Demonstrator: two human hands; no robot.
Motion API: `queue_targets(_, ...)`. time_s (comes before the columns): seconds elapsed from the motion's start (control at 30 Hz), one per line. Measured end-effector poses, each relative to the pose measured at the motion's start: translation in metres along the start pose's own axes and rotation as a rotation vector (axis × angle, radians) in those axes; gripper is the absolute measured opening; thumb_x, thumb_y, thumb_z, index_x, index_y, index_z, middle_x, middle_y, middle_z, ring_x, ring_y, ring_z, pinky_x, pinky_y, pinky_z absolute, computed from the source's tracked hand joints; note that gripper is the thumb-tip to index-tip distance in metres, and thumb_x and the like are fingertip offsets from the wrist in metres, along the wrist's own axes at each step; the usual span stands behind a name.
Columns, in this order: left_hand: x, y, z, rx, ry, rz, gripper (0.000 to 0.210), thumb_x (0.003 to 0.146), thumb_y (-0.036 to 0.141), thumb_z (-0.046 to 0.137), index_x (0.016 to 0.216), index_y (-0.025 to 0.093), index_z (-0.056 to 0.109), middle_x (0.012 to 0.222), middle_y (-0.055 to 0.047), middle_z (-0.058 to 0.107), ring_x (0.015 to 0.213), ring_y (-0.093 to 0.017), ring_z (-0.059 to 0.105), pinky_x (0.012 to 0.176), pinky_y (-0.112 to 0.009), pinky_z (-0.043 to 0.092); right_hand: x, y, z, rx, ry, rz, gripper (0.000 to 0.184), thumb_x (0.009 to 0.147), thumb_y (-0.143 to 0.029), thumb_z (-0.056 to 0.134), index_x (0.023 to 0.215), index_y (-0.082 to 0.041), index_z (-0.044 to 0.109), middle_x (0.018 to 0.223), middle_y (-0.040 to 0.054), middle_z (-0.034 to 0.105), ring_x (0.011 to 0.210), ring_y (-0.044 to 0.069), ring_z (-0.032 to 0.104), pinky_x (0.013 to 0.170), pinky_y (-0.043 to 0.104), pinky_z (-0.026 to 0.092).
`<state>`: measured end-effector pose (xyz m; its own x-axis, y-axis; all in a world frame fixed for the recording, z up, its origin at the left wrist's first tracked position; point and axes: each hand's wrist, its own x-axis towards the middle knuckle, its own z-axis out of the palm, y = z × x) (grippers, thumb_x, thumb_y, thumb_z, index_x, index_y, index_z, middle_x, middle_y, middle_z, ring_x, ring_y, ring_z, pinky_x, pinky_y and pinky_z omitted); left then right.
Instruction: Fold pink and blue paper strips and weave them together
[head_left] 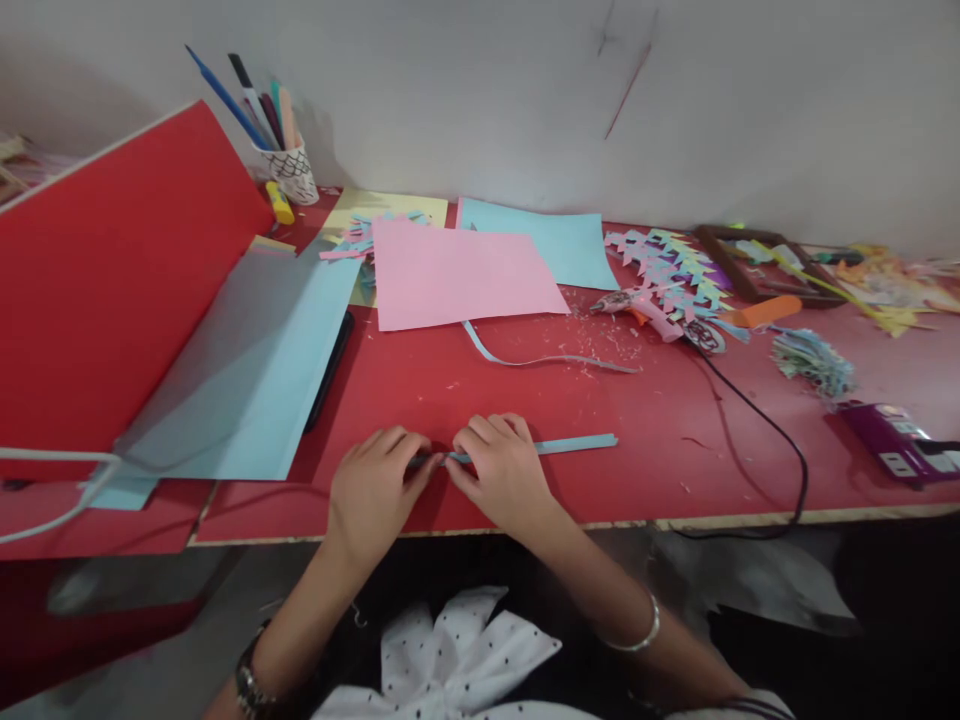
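A narrow light-blue paper strip (577,443) lies near the front of the red table, running from between my hands out to the right. My left hand (379,480) pinches its left part between thumb and fingers. Close beside it, my right hand (499,465) grips the strip too, with the thumb tip almost meeting the left thumb. My fingers cover much of the strip's left part. Behind the hands, a curled pale-blue strip (517,361) reaches out from under a pink paper sheet (465,275).
A red folder (135,270) with blue sheets (247,370) stands at the left, near a pen cup (292,170). At the right are a pink glue gun (649,308) with a black cord, cut paper fringes (667,262), a wooden tray (750,290) and a purple power strip (892,440).
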<state>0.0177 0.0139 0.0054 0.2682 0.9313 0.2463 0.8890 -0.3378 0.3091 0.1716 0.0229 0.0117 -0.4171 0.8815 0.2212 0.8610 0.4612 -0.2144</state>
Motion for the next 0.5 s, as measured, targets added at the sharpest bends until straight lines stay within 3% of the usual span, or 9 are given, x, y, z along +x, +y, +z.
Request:
queue_targets(0.2,-0.005,-0.003,0.0,0.093,0.048,-0.009,0.021,0.082,0.032,0.047,0.068,0.019,0.056,0.068,0.0,0.063,0.067,-0.017,0.058,0.062,-0.029,0.036,0.0,-0.004,0.004,-0.008,0.075,0.036,0.017,0.076,-0.03,0.055,0.064,-0.019,0.054,0.066,-0.0031,0.058,0.067,0.012,0.047,0.087,0.033,0.017)
queue_targets(0.5,-0.011,-0.026,-0.002,-0.054,0.009,-0.044,0.029,0.084,0.039,0.04,0.071,0.019,0.057,0.068,-0.002,0.061,0.068,-0.016,0.057,0.06,-0.027,0.039,-0.002,-0.002,0.004,0.038,0.103,0.088,0.016,0.075,-0.028,0.055,0.062,-0.019,0.053,0.063,-0.0045,0.058,0.065,0.011,0.046,0.084,0.034,0.013)
